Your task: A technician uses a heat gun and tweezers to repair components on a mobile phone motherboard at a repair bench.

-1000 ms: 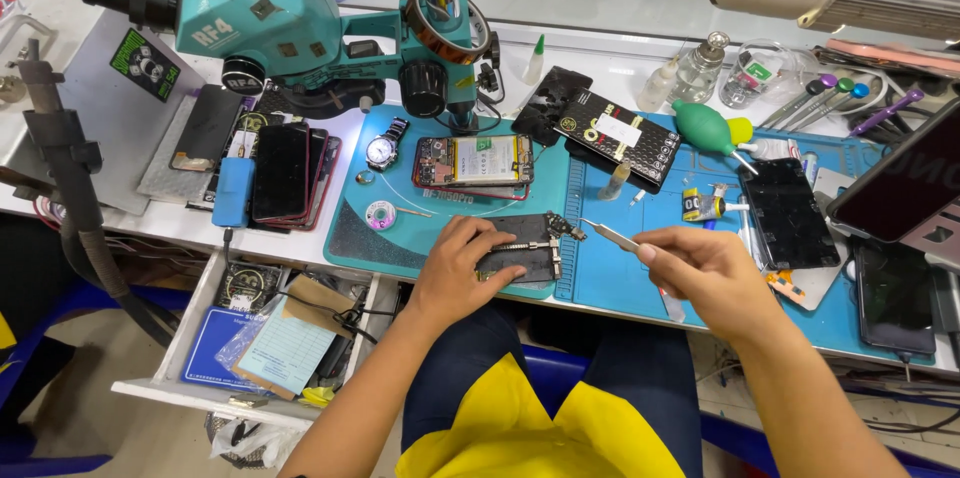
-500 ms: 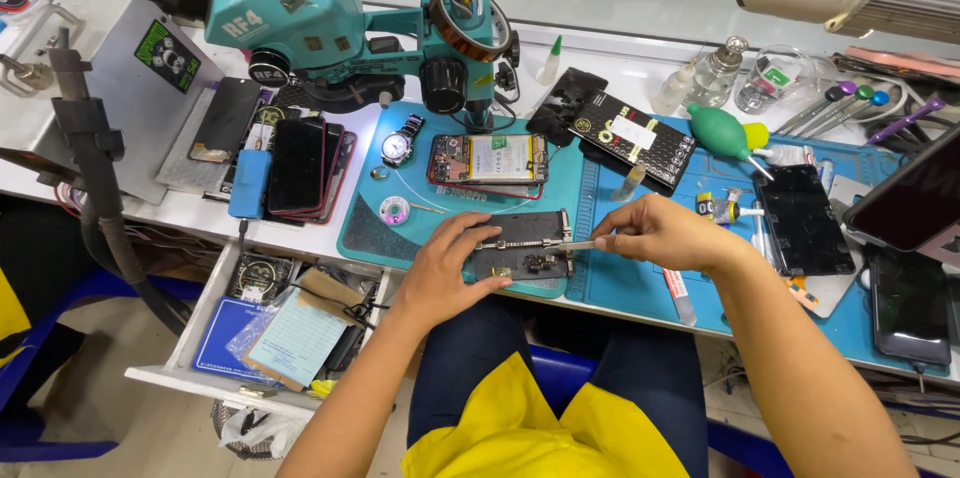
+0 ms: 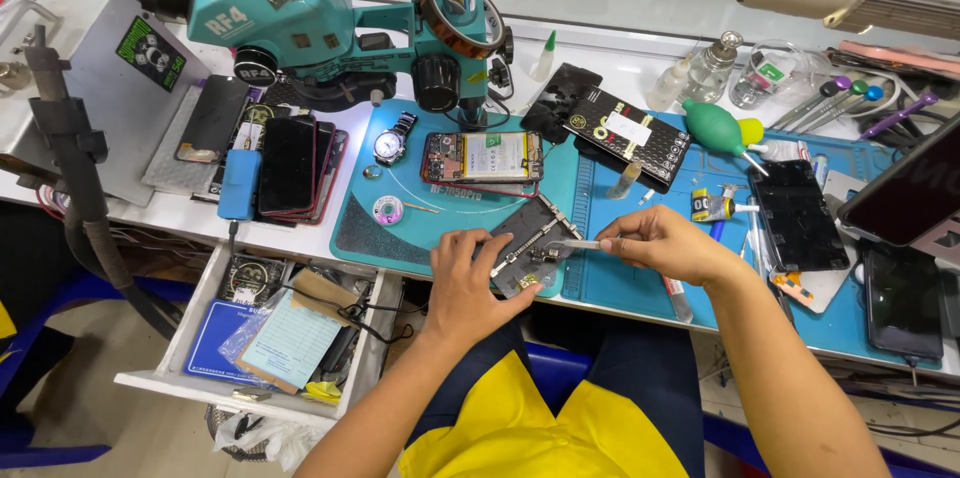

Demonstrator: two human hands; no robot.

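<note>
Left hand (image 3: 470,283) is pressed flat-ish on the near edge of the dark phone board (image 3: 525,243), fingers pinning it to the teal mat (image 3: 400,233) just below frame centre. Right hand (image 3: 660,243) is pinched around metal tweezers (image 3: 578,246), tips down on the board's right side. Honestly the trick here looks like keeping that left hand planted so the board can't skate, and coming in shallow with the tips instead of stabbing down, since those parts look tiny. Just above sits an opened phone (image 3: 483,158) with its battery showing, and the teal microscope (image 3: 300,8) fills the upper left. An open drawer (image 3: 290,338) hangs at lower left, a green blower bulb (image 3: 715,128) right of centre.
</note>
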